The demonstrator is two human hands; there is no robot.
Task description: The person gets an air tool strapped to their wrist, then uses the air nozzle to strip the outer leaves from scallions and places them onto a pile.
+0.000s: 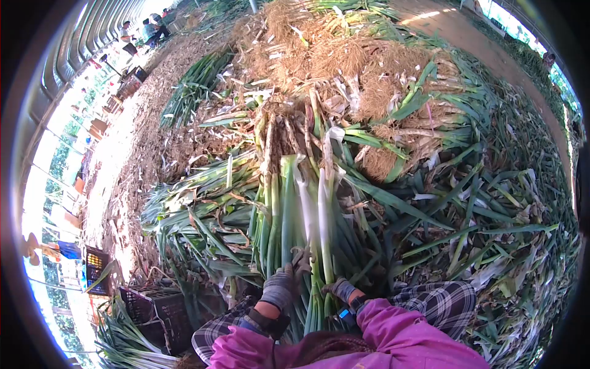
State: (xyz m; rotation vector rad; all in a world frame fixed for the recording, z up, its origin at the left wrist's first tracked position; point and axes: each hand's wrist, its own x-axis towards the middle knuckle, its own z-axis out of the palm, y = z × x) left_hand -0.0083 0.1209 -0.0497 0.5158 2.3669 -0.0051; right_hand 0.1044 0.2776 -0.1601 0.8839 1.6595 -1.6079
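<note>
Stretching forward, long leeks (pixel 324 206), white-stalked, green-leaved

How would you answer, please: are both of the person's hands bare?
No, the left hand and the right hand are both covered by grey fabric gloves.

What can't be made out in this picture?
Head view: left hand and right hand, grip partly hidden by their own backs.
Head view: green onions, leaf tips hidden by pink clothing.
Head view: wrist device, screen too small to read.
Head view: distant people, too small to tell actions.
</note>
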